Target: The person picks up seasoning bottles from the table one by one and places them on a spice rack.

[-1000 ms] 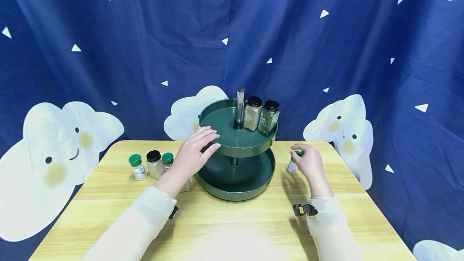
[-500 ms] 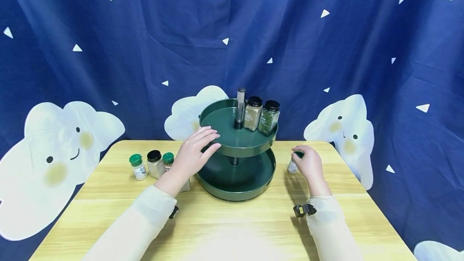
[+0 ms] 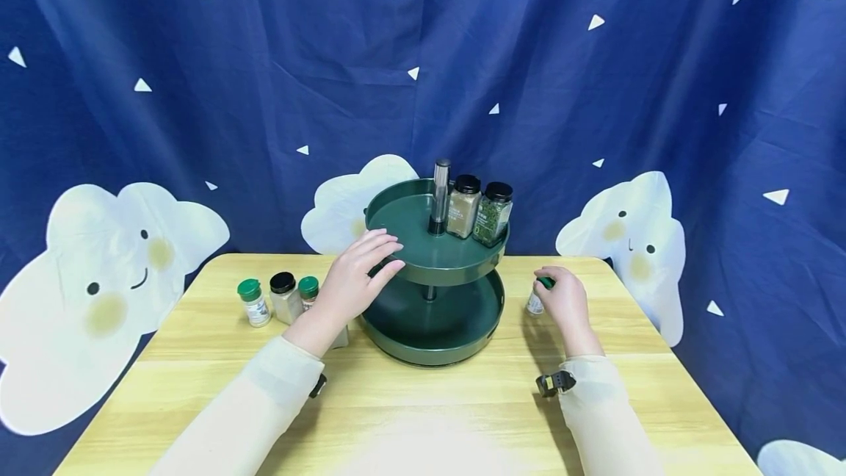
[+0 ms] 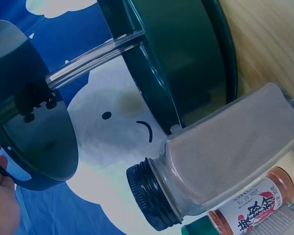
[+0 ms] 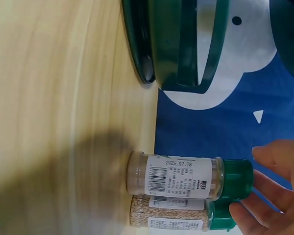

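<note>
In the head view, my left hand (image 3: 346, 285) rests at the left rim of the upper tray of a dark green two-tier turntable (image 3: 432, 351); fingers lie over the rim, thumb outside. The left wrist view shows that hand (image 4: 1, 203) at the tray's handle cutout. My right hand (image 3: 567, 307) hovers around the green cap of a small spice bottle (image 3: 534, 305). In the right wrist view, two upright green-capped bottles stand together, one with powder (image 5: 181, 177) and one with seeds (image 5: 172, 214). Fingers touch or nearly touch the caps; the thumb sits apart.
Two black-lidded jars, one tan (image 3: 463, 210) and one with green flakes (image 3: 493, 217), stand on the upper tray. Left of the turntable are a green-capped bottle (image 3: 254, 305), a black-lidded jar (image 3: 286, 303), a red-brown spice bottle (image 4: 255, 200) and a large pale-powder jar (image 4: 225, 147).
The right hand has lowered very slightly at the small bottle. The left hand stays at the tray rim, and the bottles keep their places. The head view has shifted a little.
</note>
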Demonstrator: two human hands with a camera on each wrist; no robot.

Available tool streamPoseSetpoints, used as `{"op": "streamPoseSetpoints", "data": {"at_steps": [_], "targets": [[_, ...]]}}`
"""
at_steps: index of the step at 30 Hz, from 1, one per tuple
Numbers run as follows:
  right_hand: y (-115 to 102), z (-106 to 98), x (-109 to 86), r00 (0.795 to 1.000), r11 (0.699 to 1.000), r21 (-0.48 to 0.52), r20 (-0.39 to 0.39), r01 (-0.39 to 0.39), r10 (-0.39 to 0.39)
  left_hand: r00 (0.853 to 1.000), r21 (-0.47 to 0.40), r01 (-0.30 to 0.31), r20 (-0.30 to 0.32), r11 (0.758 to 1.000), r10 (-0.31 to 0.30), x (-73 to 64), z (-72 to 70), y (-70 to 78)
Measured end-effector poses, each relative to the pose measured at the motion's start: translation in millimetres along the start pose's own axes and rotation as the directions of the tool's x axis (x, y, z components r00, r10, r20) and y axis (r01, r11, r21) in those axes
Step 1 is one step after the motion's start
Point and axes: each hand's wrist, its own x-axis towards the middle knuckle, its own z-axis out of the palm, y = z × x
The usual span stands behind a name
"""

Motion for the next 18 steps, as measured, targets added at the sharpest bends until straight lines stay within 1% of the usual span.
{"op": "streamPoseSetpoints", "data": {"at_steps": [5, 9, 14, 18], "targets": [[4.2, 3.5, 0.8, 1.0, 1.0, 0.003, -0.02, 0.008, -0.008, 1.0, -0.001, 0.0, -0.001, 1.0, 0.0, 0.0, -0.2, -0.1], [5.4, 4.9, 0.9, 1.0, 1.0, -0.002, -0.028, 0.012, -0.012, 1.0, -0.005, -0.011, -0.011, 1.0, 0.011, 0.3, 0.0, -0.3], [7.1, 6.6, 0.9, 1.0, 1.0, -0.012, -0.022, 0.006, -0.006, 0.999, -0.008, -0.027, -0.021, 1.0, 0.027, 0.8, 0.3, -0.3], [7.4, 6.8, 0.4, 1.0, 1.0, -0.016, -0.015, 0.003, -0.003, 0.999, -0.01, -0.028, -0.024, 1.0, 0.028, 0.3, 0.5, -0.2]]}}
